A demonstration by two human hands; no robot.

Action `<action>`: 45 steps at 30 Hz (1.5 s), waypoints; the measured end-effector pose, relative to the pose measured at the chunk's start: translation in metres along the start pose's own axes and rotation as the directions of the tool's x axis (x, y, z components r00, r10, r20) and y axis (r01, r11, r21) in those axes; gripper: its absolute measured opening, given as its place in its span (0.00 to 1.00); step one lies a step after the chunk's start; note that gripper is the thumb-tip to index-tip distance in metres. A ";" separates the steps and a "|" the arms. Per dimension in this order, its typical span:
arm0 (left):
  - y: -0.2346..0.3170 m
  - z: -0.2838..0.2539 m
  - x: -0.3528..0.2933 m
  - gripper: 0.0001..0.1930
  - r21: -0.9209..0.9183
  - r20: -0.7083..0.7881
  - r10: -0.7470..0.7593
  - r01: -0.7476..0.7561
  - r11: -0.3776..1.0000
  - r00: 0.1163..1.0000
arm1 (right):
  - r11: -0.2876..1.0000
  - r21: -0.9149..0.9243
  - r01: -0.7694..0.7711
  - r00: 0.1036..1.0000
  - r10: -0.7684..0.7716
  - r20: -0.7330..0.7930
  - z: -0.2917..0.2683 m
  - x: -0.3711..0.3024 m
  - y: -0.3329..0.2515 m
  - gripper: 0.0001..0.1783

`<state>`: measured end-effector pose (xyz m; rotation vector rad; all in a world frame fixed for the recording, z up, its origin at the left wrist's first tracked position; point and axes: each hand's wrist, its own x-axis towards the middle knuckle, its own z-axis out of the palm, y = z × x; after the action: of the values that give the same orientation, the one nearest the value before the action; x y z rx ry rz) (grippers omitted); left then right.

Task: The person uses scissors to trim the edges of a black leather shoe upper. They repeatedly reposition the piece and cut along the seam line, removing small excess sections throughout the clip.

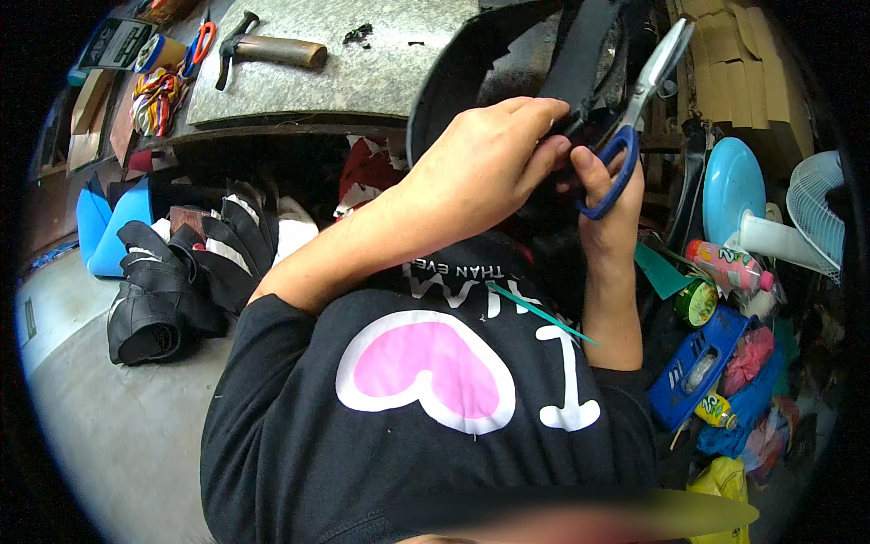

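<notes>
My left hand (507, 150) is closed, its thumb and fingers pinching a black strip of leather-like material (580, 54). The strip stretches upward from the fingertips. My right hand (614, 195) grips a pair of scissors (620, 177) by the blue handle, close beside the left fingertips. Their metal blades point up and to the right, away from my body. Behind my left hand, a wide curved black band (444, 86) with a jagged inner edge hangs at the workbench. Where the pinched strip joins the other black pieces is hidden by my hands.
On the speckled worktop (353, 86) lies a wooden-handled hammer (272, 51); orange-handled scissors (201, 43) are left of it. Rolled black pieces (159, 295) lie at the left. To the right are a fan (816, 213), a blue basket (698, 367) and a pink bottle (728, 265).
</notes>
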<state>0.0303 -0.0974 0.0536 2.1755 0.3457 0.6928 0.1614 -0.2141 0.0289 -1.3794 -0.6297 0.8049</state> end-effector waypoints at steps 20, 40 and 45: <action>-0.024 0.018 0.023 0.11 0.283 0.058 0.044 -0.059 0.957 0.997 | 0.998 -0.041 0.050 0.998 -0.048 0.045 -0.005 0.007 0.018 0.27; -0.016 0.050 0.030 0.11 0.367 0.153 0.007 -0.063 0.928 0.988 | 0.883 0.287 -0.372 0.923 0.321 0.212 -0.062 -0.115 0.026 0.41; -0.014 0.053 0.029 0.10 0.391 0.167 0.007 -0.073 0.918 0.986 | 0.868 0.286 -0.407 0.909 0.354 0.222 -0.057 -0.124 0.023 0.41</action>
<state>0.0844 -0.1082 0.0258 2.6124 0.3821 0.4915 0.1300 -0.3468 0.0085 -1.1500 -0.3238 1.2926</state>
